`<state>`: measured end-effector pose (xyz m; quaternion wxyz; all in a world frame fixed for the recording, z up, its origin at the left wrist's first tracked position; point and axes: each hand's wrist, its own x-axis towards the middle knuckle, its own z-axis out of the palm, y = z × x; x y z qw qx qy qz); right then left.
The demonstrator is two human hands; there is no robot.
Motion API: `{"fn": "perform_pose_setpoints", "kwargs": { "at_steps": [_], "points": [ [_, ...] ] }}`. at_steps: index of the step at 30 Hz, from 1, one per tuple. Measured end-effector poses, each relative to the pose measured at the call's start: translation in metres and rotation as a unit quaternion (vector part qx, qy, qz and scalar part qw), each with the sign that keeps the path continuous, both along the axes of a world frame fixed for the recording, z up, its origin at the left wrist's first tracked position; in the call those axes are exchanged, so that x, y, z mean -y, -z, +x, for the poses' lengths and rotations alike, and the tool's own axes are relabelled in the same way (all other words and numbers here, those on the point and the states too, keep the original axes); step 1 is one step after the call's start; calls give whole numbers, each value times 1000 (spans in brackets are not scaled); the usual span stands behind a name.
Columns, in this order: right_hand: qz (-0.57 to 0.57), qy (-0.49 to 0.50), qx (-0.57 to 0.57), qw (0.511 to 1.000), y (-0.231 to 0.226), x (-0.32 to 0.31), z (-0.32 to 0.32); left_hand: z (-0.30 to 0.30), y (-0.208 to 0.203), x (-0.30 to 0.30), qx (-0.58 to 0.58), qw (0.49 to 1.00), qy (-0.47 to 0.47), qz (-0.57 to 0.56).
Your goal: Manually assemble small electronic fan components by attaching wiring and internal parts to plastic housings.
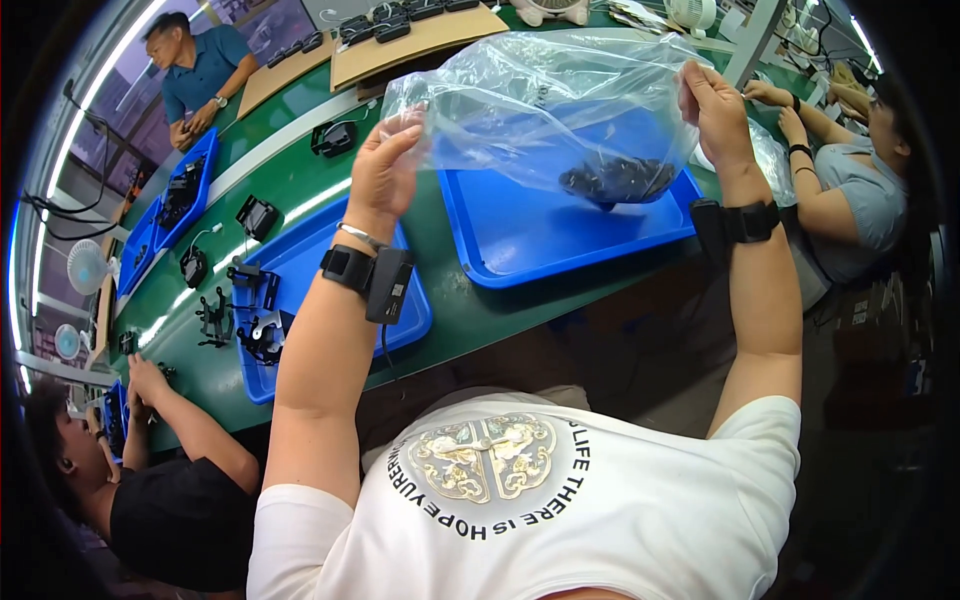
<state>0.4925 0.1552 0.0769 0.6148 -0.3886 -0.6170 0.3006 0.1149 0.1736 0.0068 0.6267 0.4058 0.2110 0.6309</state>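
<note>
Fingers of the left hand [384, 170] and right hand [720, 115] pinch a clear plastic bag [500, 85] above a blue tray [500, 245], its dark contents [617, 180] lying crosswise below, nearer the right.

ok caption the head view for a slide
Left hand and right hand hold a clear plastic bag of dark parts over a blue tray.

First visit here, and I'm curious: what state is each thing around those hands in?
Clear plastic bag: held up, spread sideways
Left hand: pinching the bag's left side
Right hand: gripping the bag's right side
Black parts: bunched low inside the bag
Blue tray below: lying flat, partly behind the bag
Left blue tray: holding loose black pieces
</note>
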Motion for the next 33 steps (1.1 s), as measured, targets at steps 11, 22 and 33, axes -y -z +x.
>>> {"fn": "perform_pose_setpoints", "kwargs": {
  "at_steps": [11, 22, 33],
  "points": [
    [-147, 68, 4, 987, 32, -21, 52, 16, -11, 23, -180, 912, 358, 86],
    [-86, 117, 98, 985, 33, -48, 58, 41, 9, 39, -693, 589, 233, 343],
    [-163, -15, 329, 930, 87, 20, 70, 39, 29, 59, -733, 611, 99, 283]
  ]
}}
